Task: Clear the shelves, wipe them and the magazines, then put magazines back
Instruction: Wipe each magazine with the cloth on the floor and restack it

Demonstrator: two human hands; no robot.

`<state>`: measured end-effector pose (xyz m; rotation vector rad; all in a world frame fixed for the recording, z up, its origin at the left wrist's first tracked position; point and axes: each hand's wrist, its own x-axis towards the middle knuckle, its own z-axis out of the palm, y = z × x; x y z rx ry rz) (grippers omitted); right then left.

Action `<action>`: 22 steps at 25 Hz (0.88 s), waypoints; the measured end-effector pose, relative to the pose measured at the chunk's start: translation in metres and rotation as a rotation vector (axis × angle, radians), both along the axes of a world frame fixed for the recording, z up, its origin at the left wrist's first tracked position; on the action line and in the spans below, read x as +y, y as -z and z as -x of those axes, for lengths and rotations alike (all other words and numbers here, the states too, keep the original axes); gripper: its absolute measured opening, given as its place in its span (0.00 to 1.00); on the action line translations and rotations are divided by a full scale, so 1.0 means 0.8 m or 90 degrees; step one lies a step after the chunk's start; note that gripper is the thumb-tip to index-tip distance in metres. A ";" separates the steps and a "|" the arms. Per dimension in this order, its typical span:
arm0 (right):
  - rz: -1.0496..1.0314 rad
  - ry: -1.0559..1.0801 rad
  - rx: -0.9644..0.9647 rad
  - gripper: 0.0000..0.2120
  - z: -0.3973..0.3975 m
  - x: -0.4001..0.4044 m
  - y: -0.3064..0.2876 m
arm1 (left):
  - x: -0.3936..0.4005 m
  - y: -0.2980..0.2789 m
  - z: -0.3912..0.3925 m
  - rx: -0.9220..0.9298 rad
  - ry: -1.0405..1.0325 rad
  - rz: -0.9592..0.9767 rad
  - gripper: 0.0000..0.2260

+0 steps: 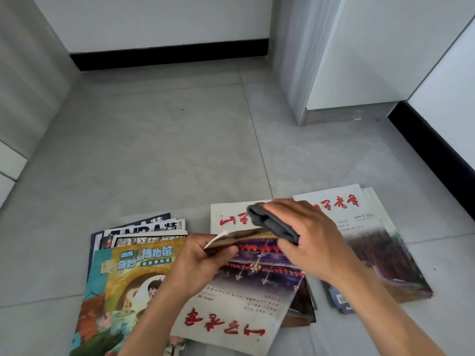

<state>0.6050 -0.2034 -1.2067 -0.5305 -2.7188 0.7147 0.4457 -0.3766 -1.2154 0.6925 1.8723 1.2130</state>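
L hand point(205, 258) pinches the far edge of a red-titled magazine point(241, 299), tilting it up off the floor point(154, 150) w/ title toward the viewer. R hand point(308, 240), fingers curled round a grey cloth point(270, 224), presses it on that edge. Other magazines: pile at left point(133, 265), one beneath point(231, 217), stack at right point(372, 240).

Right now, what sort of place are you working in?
Probably an indoor room corner, working at floor level: grey tiled floor, white walls with black skirting board, and magazines spread on the tiles beside a cabinet.
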 end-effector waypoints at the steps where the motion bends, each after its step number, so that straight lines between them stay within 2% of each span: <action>1: 0.000 0.044 -0.020 0.33 -0.014 0.010 0.007 | -0.004 -0.002 0.006 -0.006 -0.005 -0.003 0.06; 4: 0.016 0.111 -0.028 0.31 -0.032 0.014 0.019 | -0.007 0.000 0.010 0.002 0.022 0.022 0.04; 8: 0.057 0.030 0.033 0.29 -0.013 -0.014 0.018 | 0.003 0.000 0.005 0.050 0.127 0.024 0.06; 11: 0.190 0.036 -0.042 0.28 -0.030 -0.003 0.017 | -0.002 -0.011 0.028 0.023 0.142 0.022 0.08; 13: 0.287 0.071 -0.108 0.23 -0.043 0.002 0.019 | 0.000 -0.011 0.035 0.032 0.163 0.052 0.09; 15: 0.371 0.118 -0.109 0.16 -0.050 -0.003 0.024 | 0.012 -0.005 0.021 0.089 0.130 0.040 0.08; 17: 0.458 0.214 -0.005 0.12 -0.065 -0.005 0.033 | 0.027 0.003 0.000 0.209 0.013 0.003 0.11; 19: 0.542 0.381 0.130 0.11 -0.092 0.003 0.049 | 0.034 0.003 -0.009 0.307 -0.110 -0.019 0.15; 22: 0.769 0.640 0.402 0.12 -0.148 0.013 0.085 | 0.033 0.015 -0.010 0.236 -0.134 -0.019 0.17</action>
